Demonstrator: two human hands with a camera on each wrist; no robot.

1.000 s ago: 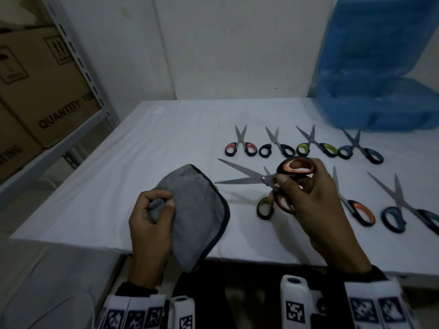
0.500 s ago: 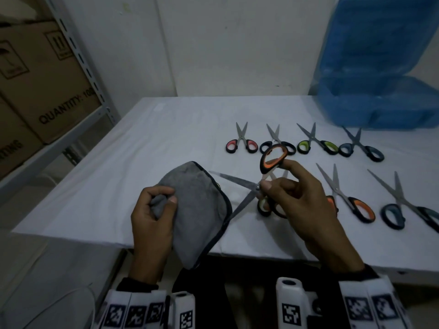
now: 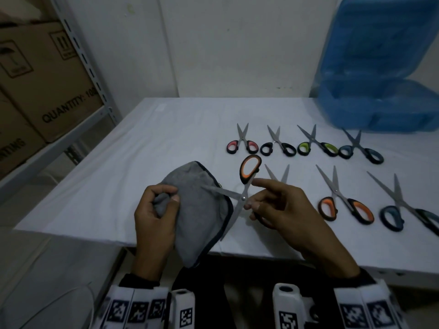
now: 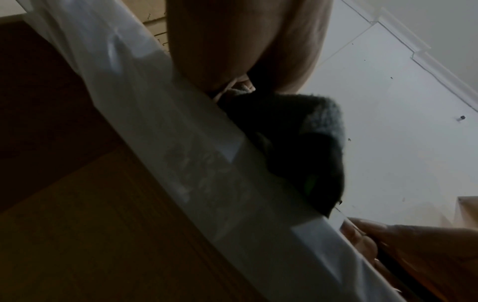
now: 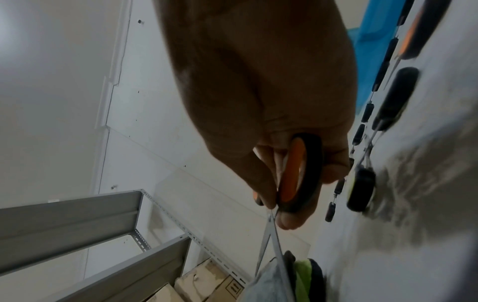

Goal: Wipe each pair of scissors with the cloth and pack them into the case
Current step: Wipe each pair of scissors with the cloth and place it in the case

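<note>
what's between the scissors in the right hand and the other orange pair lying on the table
In the head view, one more pair lies between the held scissors and the orange pair, mostly hidden by the right hand.

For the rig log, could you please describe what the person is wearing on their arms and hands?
Both hands are bare, without gloves. The left hand and right hand emerge from dark sleeve cuffs. Each forearm carries white bands printed with black square fiducial markers, and a white wrist camera housing, also marked, sits on the inner side.

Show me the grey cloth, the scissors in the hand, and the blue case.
grey cloth (image 3: 197, 217), head view, middle of its fabric.
orange-handled scissors (image 3: 243, 198), head view, blade pivot.
blue case (image 3: 380, 108), head view, lower tray.
</note>
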